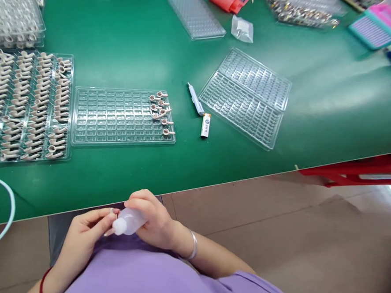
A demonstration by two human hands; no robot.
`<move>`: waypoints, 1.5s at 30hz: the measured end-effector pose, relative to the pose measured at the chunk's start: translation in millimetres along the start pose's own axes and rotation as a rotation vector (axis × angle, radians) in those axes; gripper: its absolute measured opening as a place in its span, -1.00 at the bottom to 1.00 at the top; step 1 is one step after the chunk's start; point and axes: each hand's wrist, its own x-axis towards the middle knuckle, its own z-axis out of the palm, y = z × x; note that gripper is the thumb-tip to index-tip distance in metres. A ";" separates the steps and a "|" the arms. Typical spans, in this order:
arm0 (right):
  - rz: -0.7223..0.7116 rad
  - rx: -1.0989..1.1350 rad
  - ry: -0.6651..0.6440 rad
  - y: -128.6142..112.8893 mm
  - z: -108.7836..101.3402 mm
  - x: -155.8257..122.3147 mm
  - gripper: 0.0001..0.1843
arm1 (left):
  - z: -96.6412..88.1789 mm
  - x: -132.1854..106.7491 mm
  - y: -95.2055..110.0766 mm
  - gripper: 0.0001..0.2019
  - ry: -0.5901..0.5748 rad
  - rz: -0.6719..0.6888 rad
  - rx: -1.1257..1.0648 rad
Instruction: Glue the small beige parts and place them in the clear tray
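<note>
Grip of the right hand [154, 221]: fingers wrapped around the body of a translucent bottle [134, 220], which is held on the near side of the part-filled tray [122, 144]. Left hand [84, 230]: thumb and forefinger pinched together on what appears to be a small pale part [112, 211], also nearside of that tray; fingers hide its shape. Handling (estimated): bottle light, walls soft and squeezable, smooth surface liable to slip if wet; grasp around the body, clear of the white tip. Small part probably light, stiff and easily dropped; pinch at the edge. Spoon-shaped pieces [166, 132] sit at the part-filled tray's right end; loaded tray [72, 112] immediately left of it; slim pale tube [195, 98] near its right side.
</note>
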 end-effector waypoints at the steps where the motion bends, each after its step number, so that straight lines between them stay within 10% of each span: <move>1: 0.048 0.070 0.023 0.8 -4.0 1.7 -0.62 | -3.0 -3.0 5.2 -0.70 0.010 0.062 0.104; 7: 0.302 0.217 0.210 8.2 -21.9 7.8 -0.55 | -8.9 -8.8 28.0 -0.92 0.129 0.654 0.515; 13: 0.360 0.193 0.241 11.6 -24.4 4.3 -0.56 | -6.2 -3.3 32.1 -0.92 0.146 0.847 0.645; 28: 0.418 -0.348 0.413 55.3 -74.0 40.9 -0.63 | 1.7 0.3 48.2 -0.91 0.161 0.861 0.736; 45: 0.283 -0.095 0.431 21.5 -56.7 33.6 -0.65 | 1.1 -1.5 52.1 -0.95 0.146 0.916 0.742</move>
